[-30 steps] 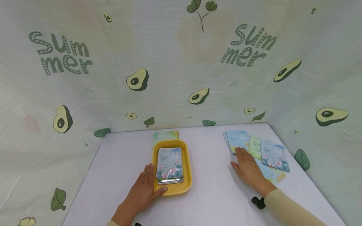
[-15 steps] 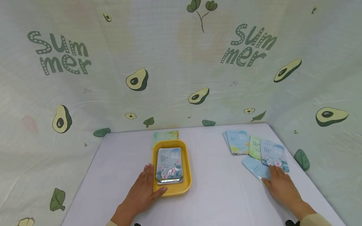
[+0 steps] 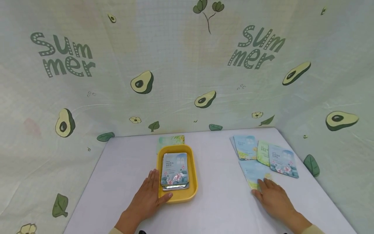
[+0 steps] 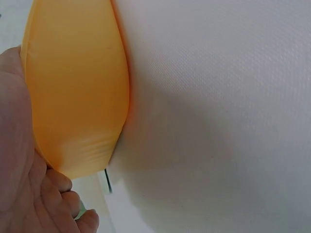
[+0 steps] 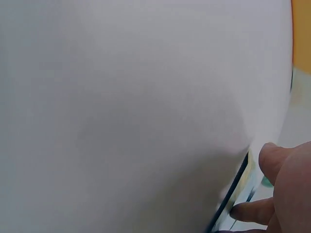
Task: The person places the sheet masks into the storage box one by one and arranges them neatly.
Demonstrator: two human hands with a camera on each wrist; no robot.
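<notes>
My left hand (image 3: 147, 196) lies along the left side of a yellow tray (image 3: 192, 188), fingers straight, thumb over its front rim. In the left wrist view, the fingers wrap no object and sit against the tray's outer wall (image 4: 77, 92). A small stack of sheet mask packets (image 3: 175, 167) lies in the tray, a blue lotus-print one on top. My right hand (image 3: 276, 200) rests its fingertips on the front edge of a light blue sheet mask packet (image 3: 252, 170) flat on the table. In the right wrist view, the thumb (image 5: 272, 158) and a finger (image 5: 252, 211) are spread apart at that packet's edge.
Behind that packet lie a blue pair of packets (image 3: 246, 148), a green packet (image 3: 263, 152) and a lotus-print packet (image 3: 283, 161). A green packet (image 3: 172, 140) lies partly behind the tray. An avocado-print cloth (image 3: 175, 65) rises behind the white table (image 3: 216, 195).
My right hand moved from the rear blue packets to the front light blue packet, which has shifted left and turned straighter, clear of the lotus-print one. My left hand and the tray stay put.
</notes>
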